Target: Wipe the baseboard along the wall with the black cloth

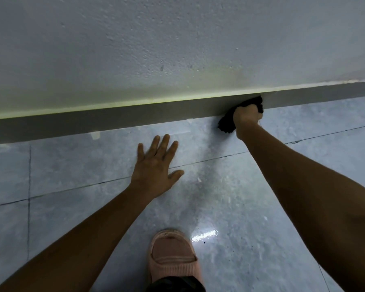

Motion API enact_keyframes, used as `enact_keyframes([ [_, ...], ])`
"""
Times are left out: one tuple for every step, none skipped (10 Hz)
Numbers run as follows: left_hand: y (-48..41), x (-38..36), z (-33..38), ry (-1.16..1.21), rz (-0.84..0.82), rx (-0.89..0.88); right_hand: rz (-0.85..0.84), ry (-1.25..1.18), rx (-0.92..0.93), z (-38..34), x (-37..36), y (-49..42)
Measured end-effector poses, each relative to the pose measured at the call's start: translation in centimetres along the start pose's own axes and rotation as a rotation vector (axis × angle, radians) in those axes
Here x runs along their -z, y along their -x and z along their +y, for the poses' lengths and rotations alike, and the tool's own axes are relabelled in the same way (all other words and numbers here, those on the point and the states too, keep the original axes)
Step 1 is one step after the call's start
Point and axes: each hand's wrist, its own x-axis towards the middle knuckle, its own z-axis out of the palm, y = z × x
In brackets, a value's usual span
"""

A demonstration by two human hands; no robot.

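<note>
A grey baseboard runs across the foot of a pale textured wall, rising slightly toward the right. My right hand is closed around a bunched black cloth and presses it against the baseboard right of centre. Part of the cloth sticks out above my fist at the baseboard's top edge, and part hangs down to the floor on the left of it. My left hand lies flat on the floor tiles with fingers spread, holding nothing, well left of the cloth.
The floor is glossy grey tile with dark grout lines and a bright light reflection near the bottom. A foot in a pink slipper stands at the bottom centre. Small pale scraps lie by the baseboard.
</note>
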Motion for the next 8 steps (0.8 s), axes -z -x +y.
enact_keyframes([
  [0.1,0.0,0.0,-0.004,0.005,-0.001,-0.033,-0.014,0.041,1.2,0.0,-0.8],
  [0.1,0.2,0.0,-0.002,-0.008,0.000,0.088,-0.286,0.073,-0.4,0.6,-0.7],
  [0.0,0.6,-0.1,0.000,-0.030,0.001,0.154,-0.164,0.067,-1.6,1.3,-2.0],
  [0.1,0.6,-0.1,0.017,-0.040,0.002,0.052,-0.010,-0.016,-0.9,2.0,-2.5],
  [0.1,0.6,0.0,0.011,-0.040,0.006,0.001,0.251,0.045,0.1,2.4,-2.6],
  [0.0,0.6,-0.1,0.005,-0.042,0.002,0.113,0.113,0.169,-1.1,2.6,-2.9],
  [0.1,0.6,0.0,0.015,-0.032,0.005,0.120,-0.157,0.050,-1.9,2.7,-3.1],
  [0.1,0.4,-0.1,0.029,-0.026,0.002,-0.021,0.224,0.079,-0.5,2.9,-3.5],
])
